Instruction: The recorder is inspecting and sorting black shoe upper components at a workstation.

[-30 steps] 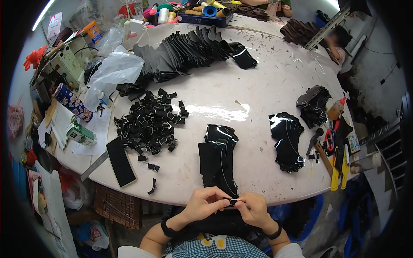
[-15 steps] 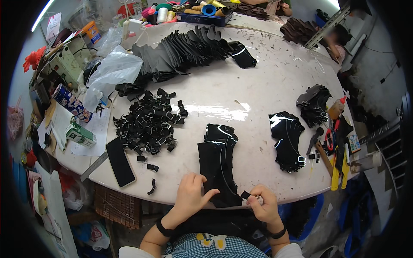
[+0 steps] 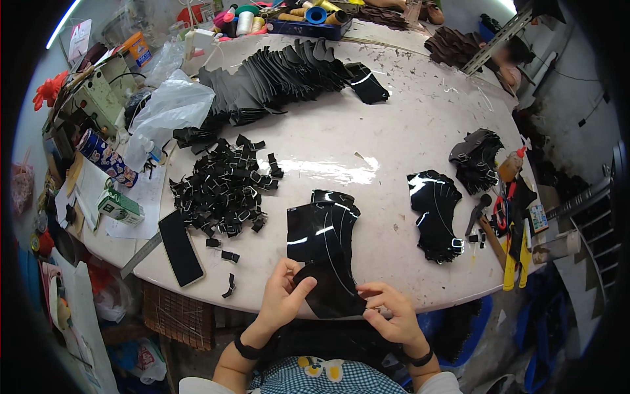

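Note:
Glossy black leather pieces point(image 3: 321, 240), cut in a curved shape, lie in front of me at the table's near edge. My left hand point(image 3: 281, 299) pinches the left edge of the top piece between thumb and fingers. At the lower right corner of that piece, my right hand point(image 3: 397, 315) is closed on a small buckle strap, mostly hidden by the fingers. A heap of small black buckle straps point(image 3: 226, 187) lies to the left, with a few loose ones nearer me. On the right sits a stack of black pieces point(image 3: 436, 213) with a buckle at its lower end.
A phone point(image 3: 182, 248) and a metal ruler point(image 3: 141, 255) lie left. A long row of dark leather pieces point(image 3: 269, 82) stretches across the back. Right are another buckled stack point(image 3: 479, 157), a hammer point(image 3: 492, 240) and yellow-handled scissors point(image 3: 518, 262). Other people sit at the far side.
My left hand has taken hold of the top piece, which has shifted left over those below. My right hand has brought the buckle strap in against the piece's lower right corner.

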Demonstrator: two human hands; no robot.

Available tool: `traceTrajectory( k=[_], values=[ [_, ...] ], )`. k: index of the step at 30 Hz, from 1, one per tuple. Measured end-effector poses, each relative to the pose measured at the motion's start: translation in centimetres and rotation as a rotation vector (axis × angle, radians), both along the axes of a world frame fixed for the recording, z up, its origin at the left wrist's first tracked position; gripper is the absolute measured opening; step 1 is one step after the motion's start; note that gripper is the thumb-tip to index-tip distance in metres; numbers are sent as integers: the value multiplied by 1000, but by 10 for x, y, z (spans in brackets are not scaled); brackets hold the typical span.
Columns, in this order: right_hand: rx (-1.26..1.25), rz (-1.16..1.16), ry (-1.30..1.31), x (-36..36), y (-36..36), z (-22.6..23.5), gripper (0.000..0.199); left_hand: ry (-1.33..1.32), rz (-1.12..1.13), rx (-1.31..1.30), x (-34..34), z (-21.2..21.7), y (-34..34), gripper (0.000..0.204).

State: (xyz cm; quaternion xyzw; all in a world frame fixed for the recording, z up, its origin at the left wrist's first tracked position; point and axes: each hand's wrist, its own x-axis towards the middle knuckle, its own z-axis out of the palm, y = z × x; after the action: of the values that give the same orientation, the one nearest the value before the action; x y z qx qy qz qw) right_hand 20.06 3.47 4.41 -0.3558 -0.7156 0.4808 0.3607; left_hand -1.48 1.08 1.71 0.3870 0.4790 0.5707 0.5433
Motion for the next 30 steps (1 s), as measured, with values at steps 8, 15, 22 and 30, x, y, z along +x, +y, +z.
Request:
traceTrajectory(
  k=[8, 15, 22, 30],
  values=[
    [-48, -29, -50, -3, -6, 0, 9, -101, -373, -82, 15, 5, -4, 40],
    [48, -9, -99, -4, -4, 1, 9, -2, -314, -100, 24, 9, -4, 29],
    [67, -36, -102, -7, -3, -1, 10, 74, -283, -32, 24, 11, -5, 30],
    [4, -85, -80, -10, -5, -2, 11, 140, -225, 15, 31, 12, -6, 29]
  ],
)
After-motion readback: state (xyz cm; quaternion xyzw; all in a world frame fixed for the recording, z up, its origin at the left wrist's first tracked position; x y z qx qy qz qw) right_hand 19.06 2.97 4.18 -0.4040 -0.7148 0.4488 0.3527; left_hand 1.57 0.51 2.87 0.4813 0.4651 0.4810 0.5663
